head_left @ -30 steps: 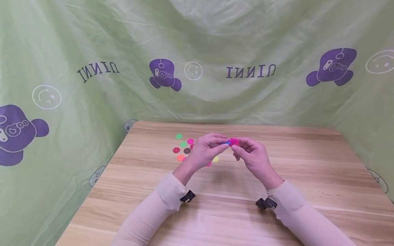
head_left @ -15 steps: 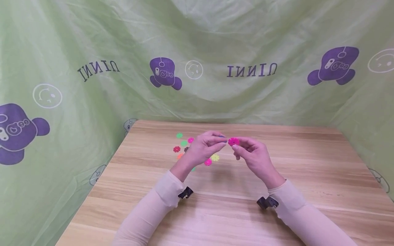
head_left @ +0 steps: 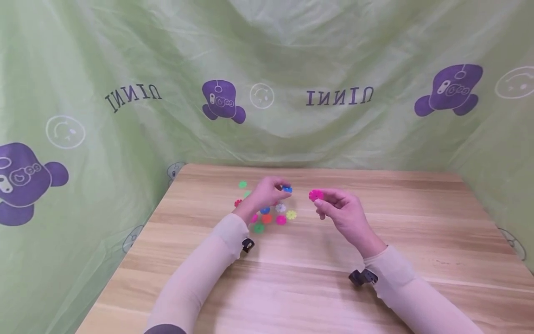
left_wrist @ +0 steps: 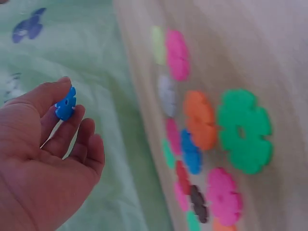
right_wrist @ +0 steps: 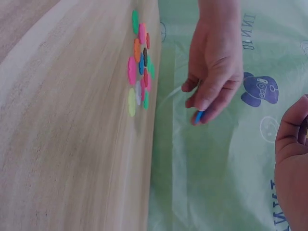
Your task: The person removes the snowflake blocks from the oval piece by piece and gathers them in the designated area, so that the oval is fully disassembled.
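My left hand (head_left: 263, 194) pinches a blue flower-shaped disc (head_left: 287, 189) between thumb and fingertips, above the loose discs. The left wrist view shows this blue disc (left_wrist: 66, 104) tilted, with notches round its edge. To the right, my right hand (head_left: 348, 218) holds a bright pink flower-shaped disc (head_left: 315, 195) between thumb and forefinger, face toward the head camera. The two held discs are apart. In the right wrist view only part of my right hand (right_wrist: 292, 159) shows, at the right edge, and the pink disc cannot be made out there.
Several loose flower-shaped discs lie on the wooden table (head_left: 375, 287) below and around the left hand, among them a green disc (head_left: 259, 228), an orange disc (head_left: 266, 218) and a yellow disc (head_left: 291, 215). A green printed curtain (head_left: 283, 134) hangs behind the table.
My left hand has drawn away to the left from the pink disc, carrying the blue disc. My right hand stays nearly in place with the pink disc. More loose discs now show.
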The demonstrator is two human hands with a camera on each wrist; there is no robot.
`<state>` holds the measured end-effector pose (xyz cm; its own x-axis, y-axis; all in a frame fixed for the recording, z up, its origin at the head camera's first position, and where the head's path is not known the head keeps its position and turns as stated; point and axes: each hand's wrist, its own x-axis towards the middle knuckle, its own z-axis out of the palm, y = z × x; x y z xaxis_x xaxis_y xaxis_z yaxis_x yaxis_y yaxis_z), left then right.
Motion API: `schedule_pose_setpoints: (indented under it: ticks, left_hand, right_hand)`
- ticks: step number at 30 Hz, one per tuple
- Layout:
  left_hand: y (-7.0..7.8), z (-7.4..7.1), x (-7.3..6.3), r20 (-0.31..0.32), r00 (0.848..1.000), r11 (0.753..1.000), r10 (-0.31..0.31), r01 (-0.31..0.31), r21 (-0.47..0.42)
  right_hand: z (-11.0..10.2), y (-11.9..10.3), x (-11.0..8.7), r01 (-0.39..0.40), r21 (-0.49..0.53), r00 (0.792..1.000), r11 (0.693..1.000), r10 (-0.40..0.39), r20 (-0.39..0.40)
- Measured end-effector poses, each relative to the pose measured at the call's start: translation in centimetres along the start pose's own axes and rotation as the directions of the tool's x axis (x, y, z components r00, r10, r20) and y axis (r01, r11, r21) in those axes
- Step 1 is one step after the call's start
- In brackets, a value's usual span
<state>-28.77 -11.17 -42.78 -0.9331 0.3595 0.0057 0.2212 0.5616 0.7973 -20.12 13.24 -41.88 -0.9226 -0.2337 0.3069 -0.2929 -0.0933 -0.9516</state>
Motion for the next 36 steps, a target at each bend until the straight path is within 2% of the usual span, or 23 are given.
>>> schedule_pose_setpoints:
  ticks: [4,11,14,20,22,25,29,33,36]
  left_hand:
    - [-1.5,0.3,0.9,0.035,0.997,0.996,-0.062,0.060,0.069]
    - [-2.8,0.6,2.5,0.056,0.995,0.965,-0.087,0.070,0.252]
    - [-3.3,0.7,2.8,0.067,0.992,0.951,-0.109,0.084,0.297]
    - [-4.0,0.6,2.5,0.054,0.991,0.951,-0.125,0.104,0.290]
    - [-3.9,0.4,2.3,0.044,0.991,0.959,-0.130,0.114,0.260]
    - [-3.4,0.0,1.7,0.046,0.990,0.970,-0.136,0.124,0.207]
    - [-1.9,-1.0,0.7,0.037,0.995,0.979,-0.094,0.086,0.184]
    - [0.7,-2.2,-0.7,0.005,1.000,0.991,0.018,-0.018,0.136]
    - [3.0,-2.7,-2.0,-0.005,0.992,0.989,0.127,-0.126,0.077]
  right_hand:
    - [-0.2,0.1,-0.2,-0.012,-0.017,1.000,1.000,0.012,-0.003]
    - [-0.2,0.2,-0.1,-0.015,0.004,1.000,1.000,0.015,0.021]
    - [-0.1,0.3,-0.1,-0.023,-0.006,0.999,1.000,0.023,0.041]
    - [-0.1,0.4,-0.3,-0.047,-0.033,0.996,0.998,0.049,0.070]
    - [-0.1,0.4,-0.4,-0.054,-0.034,0.996,0.998,0.056,0.063]
    - [-0.2,0.4,-0.4,-0.058,-0.031,0.997,0.998,0.060,0.052]
    - [-0.1,0.4,-0.3,-0.064,-0.032,0.996,0.997,0.066,0.063]
    - [0.1,0.1,-0.1,-0.061,-0.054,0.995,0.997,0.065,0.073]
    - [0.1,-0.1,0.0,-0.065,-0.060,0.995,0.996,0.069,0.068]
